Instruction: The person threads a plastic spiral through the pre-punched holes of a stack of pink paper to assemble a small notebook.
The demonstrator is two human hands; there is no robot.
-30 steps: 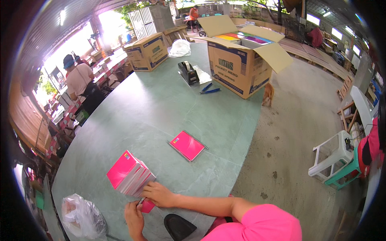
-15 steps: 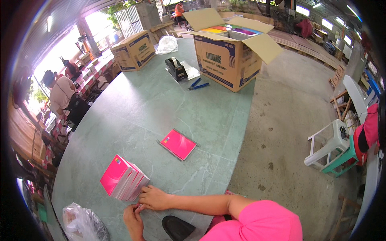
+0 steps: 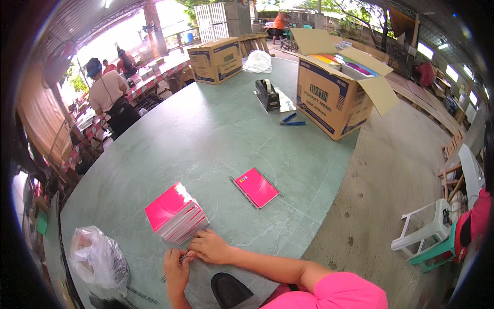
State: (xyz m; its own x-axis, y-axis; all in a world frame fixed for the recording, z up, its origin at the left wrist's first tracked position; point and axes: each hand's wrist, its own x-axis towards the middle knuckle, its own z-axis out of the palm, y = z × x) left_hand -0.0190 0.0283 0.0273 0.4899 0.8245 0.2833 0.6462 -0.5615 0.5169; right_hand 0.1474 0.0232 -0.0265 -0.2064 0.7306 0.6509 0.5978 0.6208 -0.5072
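My left hand [image 3: 176, 269] and my right hand [image 3: 212, 247] meet at the near side of the table, with fingertips pinched together. A dark wire spiral coil [image 3: 182, 258] shows between the left fingers. The right thumb and fingers press close to it, but what they grip is partly hidden. Just beyond both hands stands a stack of pink-covered pocket notebooks [image 3: 177, 212], its near corner by my right knuckles. Farther right, a single pink notebook [image 3: 256, 188] lies flat, a spiral coil along its left side and another wire at its right edge.
On the table are a clear plastic bag [image 3: 100, 257], a loose coil [image 3: 141, 294], a black tape dispenser [image 3: 267, 95], blue-handled cutters [image 3: 292, 120], a closed carton [image 3: 216, 61] and an open carton [image 3: 329, 98]. A dark rounded object [image 3: 229, 291] sits near my right forearm. Stools [image 3: 429, 226] stand right.
The view has swung, so the table's things sit farther right and lower. My hands stay together near the stack; the coil in the left fingers now shows more plainly.
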